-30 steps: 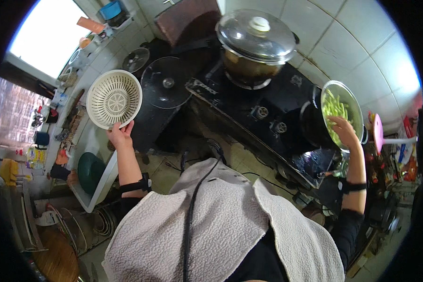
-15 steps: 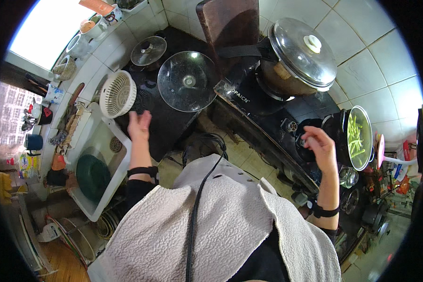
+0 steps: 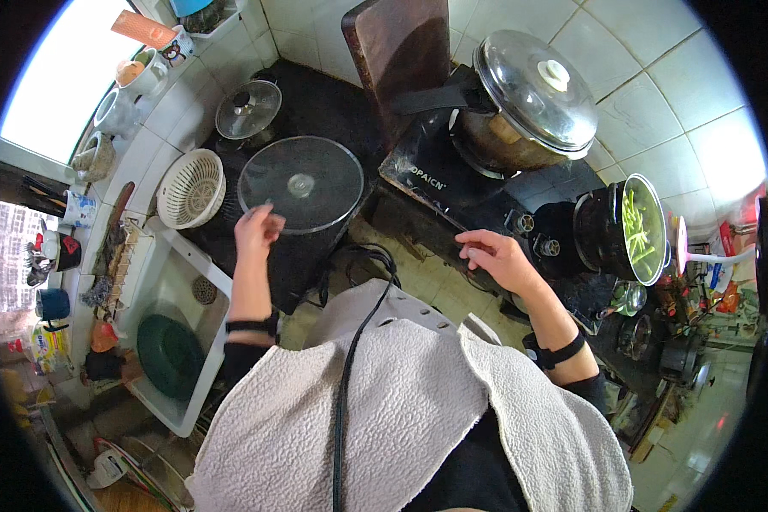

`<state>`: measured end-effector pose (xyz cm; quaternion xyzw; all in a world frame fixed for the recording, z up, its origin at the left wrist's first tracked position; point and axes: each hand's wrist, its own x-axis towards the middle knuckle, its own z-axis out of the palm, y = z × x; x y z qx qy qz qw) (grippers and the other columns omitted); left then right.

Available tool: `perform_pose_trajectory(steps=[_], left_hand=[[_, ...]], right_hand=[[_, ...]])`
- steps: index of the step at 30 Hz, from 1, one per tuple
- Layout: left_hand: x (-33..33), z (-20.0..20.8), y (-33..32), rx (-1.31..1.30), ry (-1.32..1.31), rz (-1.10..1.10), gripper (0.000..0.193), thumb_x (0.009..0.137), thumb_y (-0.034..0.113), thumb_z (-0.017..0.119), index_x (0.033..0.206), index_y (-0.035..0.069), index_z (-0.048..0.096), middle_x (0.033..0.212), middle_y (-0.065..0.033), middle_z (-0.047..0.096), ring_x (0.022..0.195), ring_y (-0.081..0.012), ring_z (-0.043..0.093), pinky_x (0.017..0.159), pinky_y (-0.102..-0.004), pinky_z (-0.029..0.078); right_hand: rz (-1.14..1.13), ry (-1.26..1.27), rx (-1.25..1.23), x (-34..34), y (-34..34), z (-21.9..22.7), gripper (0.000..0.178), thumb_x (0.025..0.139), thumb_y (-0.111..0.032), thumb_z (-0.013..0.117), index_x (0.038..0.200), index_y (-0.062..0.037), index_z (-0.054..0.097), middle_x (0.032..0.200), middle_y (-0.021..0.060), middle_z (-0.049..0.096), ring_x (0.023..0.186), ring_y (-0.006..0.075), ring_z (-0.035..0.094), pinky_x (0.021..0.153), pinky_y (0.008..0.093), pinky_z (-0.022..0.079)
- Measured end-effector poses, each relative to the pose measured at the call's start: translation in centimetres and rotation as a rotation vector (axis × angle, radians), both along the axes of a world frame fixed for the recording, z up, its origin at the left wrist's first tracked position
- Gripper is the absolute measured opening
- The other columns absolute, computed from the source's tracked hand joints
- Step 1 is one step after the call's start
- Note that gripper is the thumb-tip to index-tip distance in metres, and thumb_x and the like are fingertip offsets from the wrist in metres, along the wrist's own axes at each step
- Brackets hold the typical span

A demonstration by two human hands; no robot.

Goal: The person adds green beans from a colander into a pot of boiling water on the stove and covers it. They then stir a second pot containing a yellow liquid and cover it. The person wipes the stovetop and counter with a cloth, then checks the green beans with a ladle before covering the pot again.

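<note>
My left hand (image 3: 260, 232) pinches the near-left rim of a large clear glass lid (image 3: 269, 192) with a round knob, which tilts above the black counter. Between my body and the stove's front edge, my right hand (image 3: 495, 258) hangs in the air, fingers loosely bent and apart, holding nothing. To its right, a black pot (image 3: 600, 232) with green beans (image 3: 636, 229) in it stands on the stove. Beyond, a lidded pressure cooker (image 3: 508, 136) sits on the other burner. A white plastic colander (image 3: 182, 189) stands left of the glass lid.
At the left is a white sink (image 3: 216, 294) with a green basin (image 3: 169, 354). A small lidded pot (image 3: 252, 111) stands at the back corner. A dark cutting board (image 3: 392, 60) leans on the tiled wall. A black cable (image 3: 354, 358) hangs before me.
My left hand has taken hold of the glass lid, which has tilted and come nearer. My right hand has moved left, away from the stove knobs. The view has shifted slightly.
</note>
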<state>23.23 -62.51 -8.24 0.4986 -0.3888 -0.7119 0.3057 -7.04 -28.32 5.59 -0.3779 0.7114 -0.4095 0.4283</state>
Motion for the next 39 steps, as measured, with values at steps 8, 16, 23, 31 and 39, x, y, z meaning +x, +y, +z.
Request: perform_pose_trajectory(steps=[8,16,23,31,39], left_hand=[[6.7,14.5,8.4,-0.229,0.027,-0.097,0.029,0.091,0.022,0.055,0.109,0.001,0.062,0.070,-0.0094,0.065,0.051,-0.0113,0.055,0.044,-0.0224,0.040],[-9.2,23.6,16.7,-0.131,0.360,-0.579,0.031,0.091,0.020,0.051,0.110,-0.003,0.061,0.067,-0.0100,0.064,0.050,-0.0129,0.055,0.046,-0.0227,0.042],[-24.2,23.5,25.1,0.043,0.512,-1.097,0.048,0.099,0.036,0.045,0.134,0.002,0.044,0.084,-0.0166,0.066,0.069,-0.0236,0.064,0.064,-0.0336,0.052],[-25.2,19.0,28.2,-0.147,0.264,-1.176,0.037,0.097,0.022,0.051,0.129,0.003,0.048,0.091,-0.0130,0.066,0.076,-0.0199,0.064,0.066,-0.0315,0.054],[-26.3,18.7,25.5,-0.597,0.284,-0.987,0.026,0.094,0.009,0.056,0.118,0.002,0.058,0.088,-0.0054,0.064,0.070,-0.0091,0.060,0.060,-0.0215,0.050]], right_hand=[[0.157,-0.348,0.050,2.7,-5.9,-0.6,0.043,0.095,-0.028,0.054,0.133,-0.0066,0.050,0.104,0.0081,0.067,0.085,0.0156,0.066,0.068,0.0273,0.051],[0.121,-1.180,-0.532,0.8,-3.4,6.1,0.064,0.097,-0.056,0.030,0.142,-0.0105,0.034,0.118,0.0185,0.060,0.095,0.0271,0.064,0.072,0.0350,0.049],[-0.300,-1.018,-0.926,-8.7,11.1,10.1,0.039,0.095,-0.047,0.042,0.100,-0.0103,0.057,0.081,0.0035,0.058,0.057,0.0127,0.044,0.051,0.0264,0.035],[-0.979,0.852,-0.177,-22.7,24.1,17.0,0.039,0.078,-0.043,0.065,0.102,-0.0127,0.071,0.088,0.0077,0.070,0.075,0.0188,0.066,0.069,0.0308,0.051],[-0.742,1.236,0.474,-27.8,23.5,12.2,0.036,0.071,-0.043,0.061,0.091,-0.0150,0.070,0.083,0.0125,0.069,0.081,0.0303,0.067,0.073,0.0407,0.053]])
